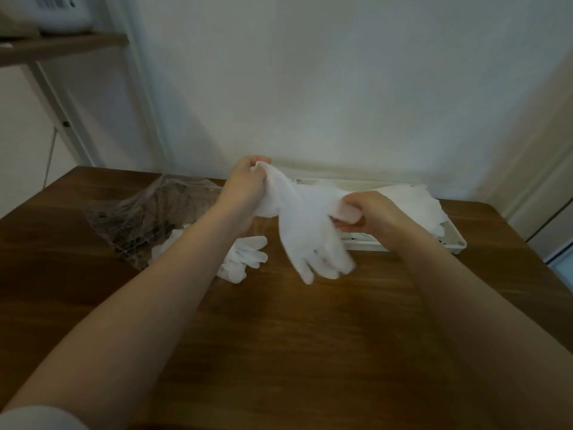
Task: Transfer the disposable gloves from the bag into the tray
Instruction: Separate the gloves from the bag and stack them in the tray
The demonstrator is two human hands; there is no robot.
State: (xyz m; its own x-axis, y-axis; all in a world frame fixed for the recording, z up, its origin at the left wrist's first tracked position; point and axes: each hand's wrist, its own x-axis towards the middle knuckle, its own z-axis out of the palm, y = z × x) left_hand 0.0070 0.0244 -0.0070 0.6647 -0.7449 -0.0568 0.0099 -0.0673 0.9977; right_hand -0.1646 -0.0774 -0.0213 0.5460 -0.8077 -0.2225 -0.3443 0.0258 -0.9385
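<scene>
While it hangs above the wooden table (pixel 279 336), fingers pointing down, the white glove (pixel 313 243) is gripped at its cuff by the left hand (pixel 245 187) and pinched at its side by the right hand (pixel 369 215). More gloves (pixel 245 259) lie at the mouth of the clear bag (pixel 148 212). Others (pixel 415 206) rest in the white tray (pixel 455 243) behind.

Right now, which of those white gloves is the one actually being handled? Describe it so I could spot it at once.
Start at the brown wooden table, then look to its far edge between the crumpled clear bag and the white tray. The held glove hangs there in the air, gripped by the left hand and right hand. Unlike the loose gloves lying flat on the table, its fingers dangle downward.
</scene>
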